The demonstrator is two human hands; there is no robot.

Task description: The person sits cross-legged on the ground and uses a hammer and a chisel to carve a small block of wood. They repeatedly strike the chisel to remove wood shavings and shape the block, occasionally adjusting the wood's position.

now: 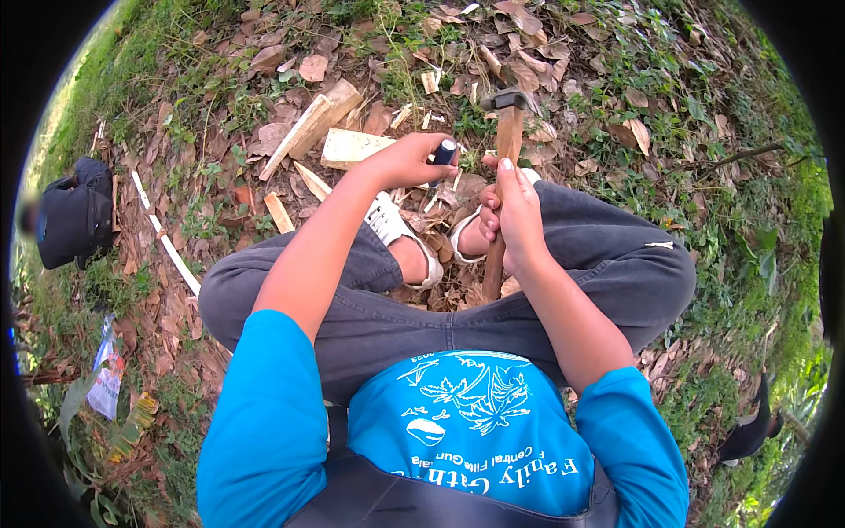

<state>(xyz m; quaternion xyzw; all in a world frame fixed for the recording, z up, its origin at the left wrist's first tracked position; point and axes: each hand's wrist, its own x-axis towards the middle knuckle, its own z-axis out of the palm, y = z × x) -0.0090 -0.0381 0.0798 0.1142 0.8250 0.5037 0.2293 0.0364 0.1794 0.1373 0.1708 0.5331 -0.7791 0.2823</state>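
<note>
The left hand [407,163] wraps around a dark blue handle [444,152]; the right hand [518,216] squeezes a hammer [509,132]. A dark backpack [75,216] sits on leafy ground [167,308], insides hidden.

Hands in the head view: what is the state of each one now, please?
Left hand: closed, holding a dark handle.
Right hand: closed, holding a hammer.

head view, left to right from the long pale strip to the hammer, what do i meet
Long pale strip, angled pale wood pieces, left hand gripping a dark blue cylinder, hammer held in the right hand.
</note>
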